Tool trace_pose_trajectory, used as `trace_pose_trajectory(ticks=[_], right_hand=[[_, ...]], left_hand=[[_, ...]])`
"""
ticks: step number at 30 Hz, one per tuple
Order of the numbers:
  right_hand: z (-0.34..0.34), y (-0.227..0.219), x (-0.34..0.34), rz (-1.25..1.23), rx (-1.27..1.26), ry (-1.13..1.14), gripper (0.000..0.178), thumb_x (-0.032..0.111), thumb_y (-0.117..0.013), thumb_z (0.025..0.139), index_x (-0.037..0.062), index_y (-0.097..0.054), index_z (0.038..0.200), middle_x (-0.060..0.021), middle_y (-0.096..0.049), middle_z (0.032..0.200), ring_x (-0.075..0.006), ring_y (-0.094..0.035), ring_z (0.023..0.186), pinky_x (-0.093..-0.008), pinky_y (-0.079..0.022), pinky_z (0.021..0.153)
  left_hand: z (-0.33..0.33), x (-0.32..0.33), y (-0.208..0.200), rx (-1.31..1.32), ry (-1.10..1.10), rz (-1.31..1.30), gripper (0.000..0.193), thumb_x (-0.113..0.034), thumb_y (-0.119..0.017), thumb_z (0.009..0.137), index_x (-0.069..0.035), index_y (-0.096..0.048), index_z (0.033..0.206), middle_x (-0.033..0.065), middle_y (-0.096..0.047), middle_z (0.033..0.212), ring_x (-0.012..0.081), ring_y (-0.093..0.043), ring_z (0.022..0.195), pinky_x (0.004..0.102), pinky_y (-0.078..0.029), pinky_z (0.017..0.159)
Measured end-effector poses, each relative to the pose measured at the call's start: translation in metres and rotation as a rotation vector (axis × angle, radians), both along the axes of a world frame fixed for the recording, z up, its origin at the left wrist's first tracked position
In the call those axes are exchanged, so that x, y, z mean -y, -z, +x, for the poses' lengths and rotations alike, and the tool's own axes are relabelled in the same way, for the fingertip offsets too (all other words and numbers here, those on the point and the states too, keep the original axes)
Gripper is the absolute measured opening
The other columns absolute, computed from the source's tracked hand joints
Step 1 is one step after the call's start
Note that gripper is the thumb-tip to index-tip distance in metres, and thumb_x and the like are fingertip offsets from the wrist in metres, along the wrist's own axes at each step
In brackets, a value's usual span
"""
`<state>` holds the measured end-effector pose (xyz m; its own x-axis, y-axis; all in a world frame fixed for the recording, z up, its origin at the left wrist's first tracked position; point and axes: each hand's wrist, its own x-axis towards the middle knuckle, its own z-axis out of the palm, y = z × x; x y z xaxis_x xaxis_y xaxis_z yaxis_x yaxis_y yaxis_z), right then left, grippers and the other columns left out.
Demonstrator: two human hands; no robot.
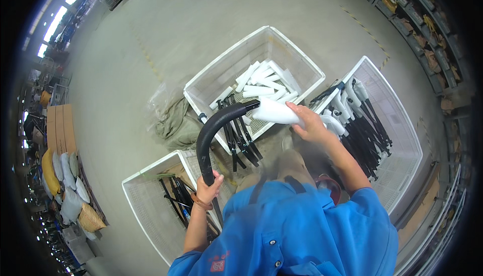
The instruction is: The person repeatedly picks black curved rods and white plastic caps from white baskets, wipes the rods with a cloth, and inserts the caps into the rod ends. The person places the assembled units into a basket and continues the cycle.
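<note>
- The left hand [208,190], at the lower centre-left of the frame, has its fingers closed around the lower part of a black curved tube [204,143]; a brown band [201,202] circles that wrist.
- The tube rises from this hand and arcs to the right, its upper end pointing toward the middle of the frame.
- The right hand [313,125], right of centre, grips the right-hand end of a white sleeve [276,112], its fingers curled around it.
- The sleeve's left end is right at the tube's upper tip; whether it already fits over that tip I cannot tell.
- Behind the sleeve, in the upper centre, stands a white crate [234,42] with loose white pieces [261,82] heaped inside.
- Slender black bars [235,138] lean across the near wall of that crate, just right of the tube.
- At the right of the frame, another white crate [402,168] holds a row of black parts [359,138] with white-wrapped ends.
- At the lower left, a third white crate [146,215] holds more black pieces [177,200], partly hidden by the left forearm.
- A grey-green cloth [178,125] lies crumpled on the floor [115,140], left of the upper-centre crate.
</note>
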<state>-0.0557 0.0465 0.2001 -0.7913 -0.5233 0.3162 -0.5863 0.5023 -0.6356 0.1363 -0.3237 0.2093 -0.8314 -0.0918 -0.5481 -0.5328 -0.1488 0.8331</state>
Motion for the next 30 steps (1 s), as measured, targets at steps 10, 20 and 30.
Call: trace_pose_trajectory(ticks=[10,20,30], right_hand=[[0.008,-0.04,-0.003,-0.004,-0.134,0.002,0.085,0.014,-0.077,0.065,0.0103,-0.041,0.142,-0.0144,-0.061,0.116,-0.0338,-0.061,0.103,-0.0409,-0.05,0.088],[-0.026,-0.116,-0.051,0.203,0.464,-0.567,0.061,0.025,-0.077,0.066,0.0016,-0.057,0.119,-0.0229,-0.066,0.098,-0.0382,-0.064,0.092,-0.0429,-0.051,0.081],[-0.039,-0.144,0.049,0.295,-0.758,-0.31,0.027,0.01,-0.066,0.076,0.0102,-0.056,0.101,-0.007,-0.06,0.086,-0.0241,-0.065,0.082,-0.036,-0.051,0.071]], left_hand=[[0.008,-0.03,-0.037,-0.015,0.205,-0.19,0.019,-0.013,-0.072,0.087,-0.006,-0.054,0.088,-0.0038,-0.049,0.058,0.0045,-0.043,0.045,0.0213,-0.034,0.04],[0.012,-0.122,-0.053,-0.118,0.441,0.093,0.023,-0.023,-0.072,0.089,-0.009,-0.055,0.09,-0.0023,-0.05,0.061,0.0061,-0.043,0.046,0.0228,-0.033,0.039],[-0.03,-0.13,-0.085,0.156,0.318,0.406,0.02,-0.027,-0.066,0.094,-0.011,-0.053,0.091,-0.0056,-0.04,0.054,0.0048,-0.036,0.039,0.0235,-0.032,0.035]])
